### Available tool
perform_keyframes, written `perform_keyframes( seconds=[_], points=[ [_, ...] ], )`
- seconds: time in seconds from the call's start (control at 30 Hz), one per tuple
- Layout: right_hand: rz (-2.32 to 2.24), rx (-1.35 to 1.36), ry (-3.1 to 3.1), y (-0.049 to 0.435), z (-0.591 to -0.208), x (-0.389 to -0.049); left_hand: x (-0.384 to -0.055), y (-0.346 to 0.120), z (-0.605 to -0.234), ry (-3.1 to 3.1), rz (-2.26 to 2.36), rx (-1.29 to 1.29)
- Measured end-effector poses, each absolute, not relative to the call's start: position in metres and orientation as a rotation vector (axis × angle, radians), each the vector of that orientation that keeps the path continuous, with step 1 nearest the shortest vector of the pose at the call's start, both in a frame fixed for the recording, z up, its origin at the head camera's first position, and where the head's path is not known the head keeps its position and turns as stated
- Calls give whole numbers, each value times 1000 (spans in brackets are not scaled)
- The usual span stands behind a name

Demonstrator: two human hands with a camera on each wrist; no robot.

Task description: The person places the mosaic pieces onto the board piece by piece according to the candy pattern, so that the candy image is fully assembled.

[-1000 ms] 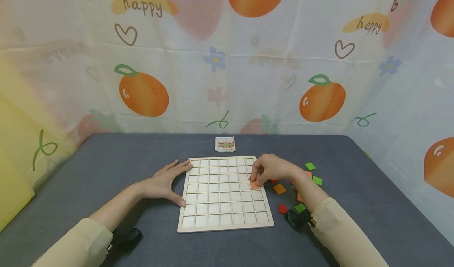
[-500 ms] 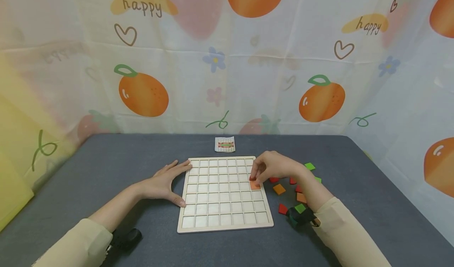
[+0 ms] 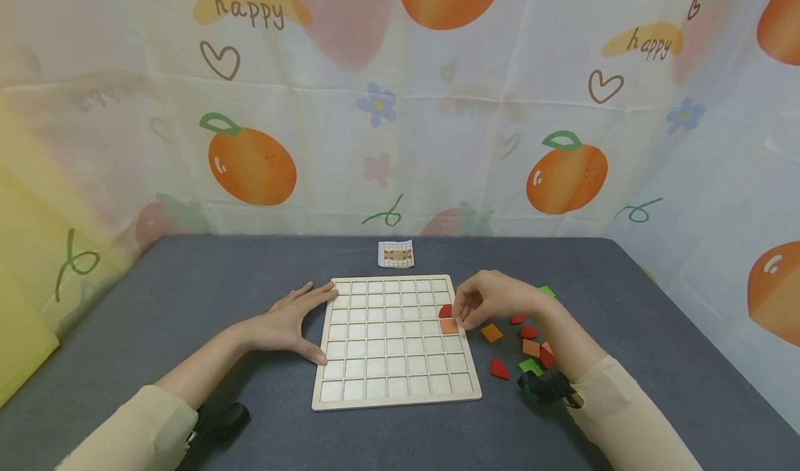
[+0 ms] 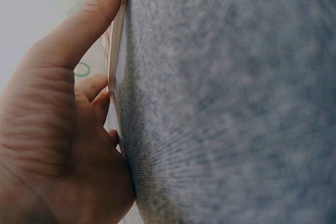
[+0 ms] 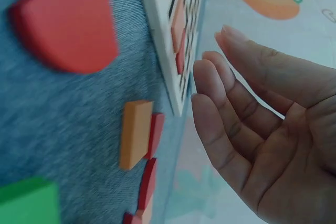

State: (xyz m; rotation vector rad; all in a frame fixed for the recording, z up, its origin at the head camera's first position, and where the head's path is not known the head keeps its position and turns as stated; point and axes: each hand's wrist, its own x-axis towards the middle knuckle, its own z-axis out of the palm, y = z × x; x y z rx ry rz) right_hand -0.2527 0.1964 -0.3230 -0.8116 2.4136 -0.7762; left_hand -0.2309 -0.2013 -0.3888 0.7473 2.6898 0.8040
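Note:
In the head view, a pale grid board lies on the dark table. My left hand spreads along its left side, fingertips on the upper left corner and thumb on the left edge. Two tiles sit in the right-hand column: a red tile with a rounded edge, and just below it an orange square tile. My right hand hovers at the board's right edge beside them. Its fingers bend loosely, with thumb apart and nothing between them in the right wrist view.
Loose tiles lie right of the board, among them an orange square, a red quarter-round and a green tile. My right forearm covers part of this scatter. Behind the board lies a small pattern card. A printed curtain stands behind the table.
My right hand has let go of the red tile and drawn back to the right, uncovering it in its cell. The left hand has stayed put.

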Motion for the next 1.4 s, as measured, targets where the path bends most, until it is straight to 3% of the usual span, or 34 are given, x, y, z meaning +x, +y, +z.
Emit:
perform_keyframes(
  seconds=[0.87,1.4],
  points=[
    [-778,-800,2107,236,-335,-240,-231,-202,-388,2685,798,739],
    [-695,-868,2102,232,-337,-228,-230,-201,-388,2680,802,736]
  ],
)
